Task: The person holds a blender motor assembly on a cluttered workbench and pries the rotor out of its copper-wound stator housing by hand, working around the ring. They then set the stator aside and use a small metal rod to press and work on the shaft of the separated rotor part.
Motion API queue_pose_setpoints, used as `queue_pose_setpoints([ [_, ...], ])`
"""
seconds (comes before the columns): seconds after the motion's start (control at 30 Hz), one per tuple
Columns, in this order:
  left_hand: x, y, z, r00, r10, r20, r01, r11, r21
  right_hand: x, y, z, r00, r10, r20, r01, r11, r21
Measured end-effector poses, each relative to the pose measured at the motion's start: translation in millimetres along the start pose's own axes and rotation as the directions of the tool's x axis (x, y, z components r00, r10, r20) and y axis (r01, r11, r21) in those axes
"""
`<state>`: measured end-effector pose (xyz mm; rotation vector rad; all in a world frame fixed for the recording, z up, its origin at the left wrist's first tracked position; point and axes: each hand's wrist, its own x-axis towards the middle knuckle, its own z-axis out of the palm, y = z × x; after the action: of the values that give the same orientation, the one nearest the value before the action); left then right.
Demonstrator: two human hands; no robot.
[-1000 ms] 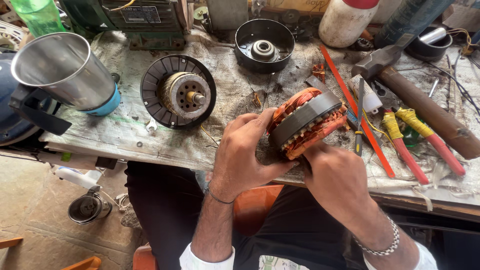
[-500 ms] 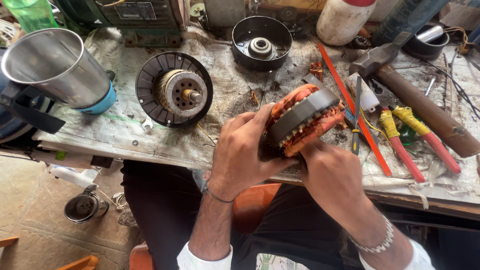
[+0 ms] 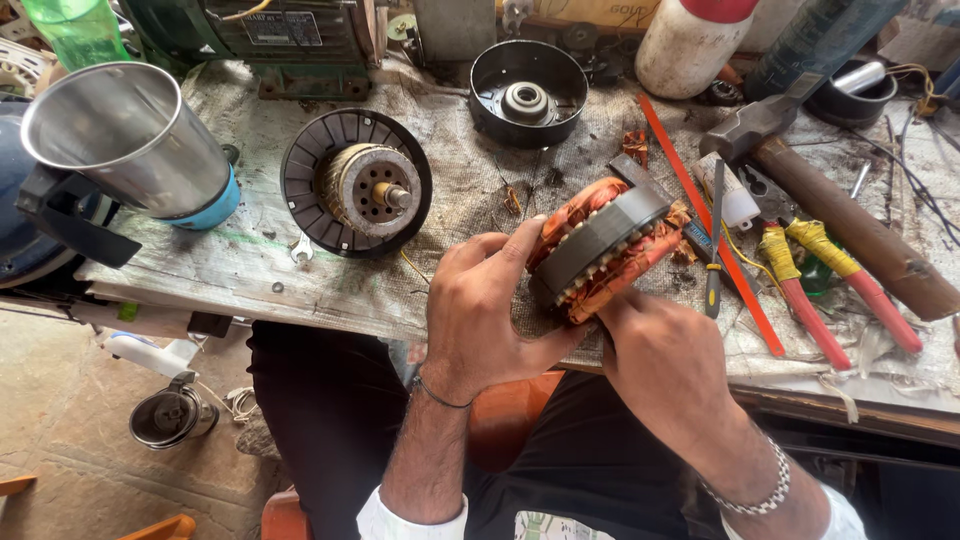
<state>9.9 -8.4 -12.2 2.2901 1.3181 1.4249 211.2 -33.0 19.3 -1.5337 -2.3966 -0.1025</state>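
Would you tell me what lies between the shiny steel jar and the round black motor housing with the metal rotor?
Head view: only bare worn bench cover between steel jar and black housing.

The stator point(image 3: 598, 248) had copper-orange windings and a dark grey band. The pliers point(image 3: 835, 290) had yellow and red handles. The cup point(image 3: 135, 140) was shiny silver with a blue base; the rotor point(image 3: 357, 183) was black.
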Motion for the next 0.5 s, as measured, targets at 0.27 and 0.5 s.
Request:
queue_pose_setpoints([
  [0.27,3,-2,4,0.999,0.025,0.042,-0.024,0.999,-0.04,3,3,4,0.999,-0.006,-0.049,0.005,1.0,-0.03],
  [0.5,5,3,1,0.993,-0.023,0.112,0.026,0.999,-0.024,-4,13,3,0.997,0.062,0.035,-0.061,0.997,-0.038],
])
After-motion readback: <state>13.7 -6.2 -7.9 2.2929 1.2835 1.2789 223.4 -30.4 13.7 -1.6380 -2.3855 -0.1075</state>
